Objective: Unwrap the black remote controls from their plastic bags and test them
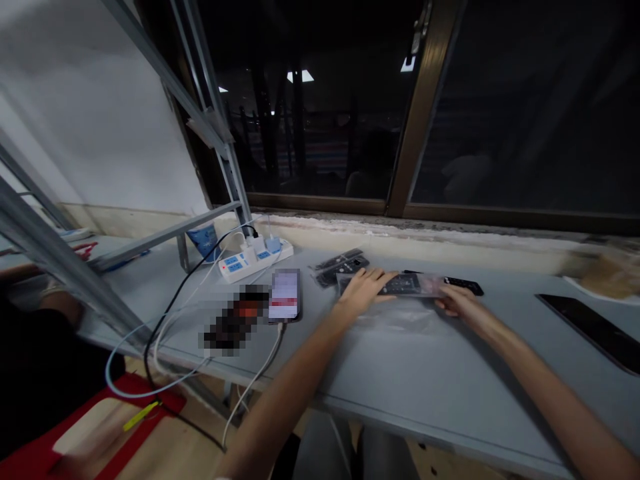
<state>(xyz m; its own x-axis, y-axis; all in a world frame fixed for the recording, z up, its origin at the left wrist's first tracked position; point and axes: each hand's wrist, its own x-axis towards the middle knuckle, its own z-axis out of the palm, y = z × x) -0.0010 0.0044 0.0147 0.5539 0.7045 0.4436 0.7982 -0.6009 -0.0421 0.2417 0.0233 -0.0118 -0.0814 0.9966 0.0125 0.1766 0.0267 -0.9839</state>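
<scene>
Left fingers (375,275) across bagged remote (411,287), buttons (397,285) only partly visible

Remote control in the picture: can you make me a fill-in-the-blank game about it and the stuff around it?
1. The left hand and right hand hold a remote control wrapped in clear ____.
2. The smartphone with a lit screen lies to the ____ of both hands.
3. In colour, the power strip is mostly ____.

Missing words: plastic; left; white.

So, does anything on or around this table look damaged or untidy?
The window ledge looks rough and patchy, perhaps chipped, and cables droop in loose loops off the table. I see no spill.
</scene>
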